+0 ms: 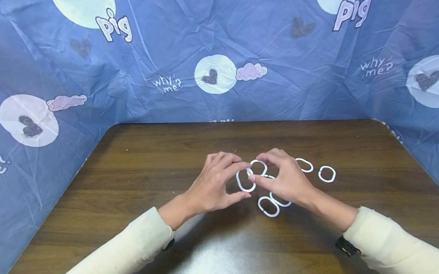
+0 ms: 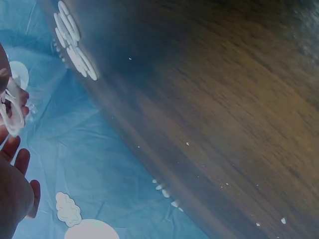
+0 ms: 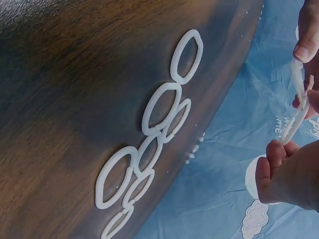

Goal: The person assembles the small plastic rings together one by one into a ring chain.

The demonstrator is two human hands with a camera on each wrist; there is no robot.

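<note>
In the head view my left hand (image 1: 214, 180) holds a white oval link (image 1: 238, 183), its index finger at the top and its thumb near the bottom. My right hand (image 1: 290, 179) pinches a second white link (image 1: 258, 161) between thumb and index finger. The two links overlap where the hands meet, raised over the table. In the left wrist view the left hand (image 2: 15, 189) shows at the left edge, below a link (image 2: 19, 122). The right hand (image 3: 296, 174) has its fingertips at a link's (image 3: 294, 125) lower end in the right wrist view.
Several more white links lie on the brown wooden table (image 1: 142, 224), some beneath the right hand, including one link (image 1: 269, 207) in front and another link (image 1: 327, 174) farther right. A blue printed cloth (image 1: 195, 35) rises behind the table and along both sides.
</note>
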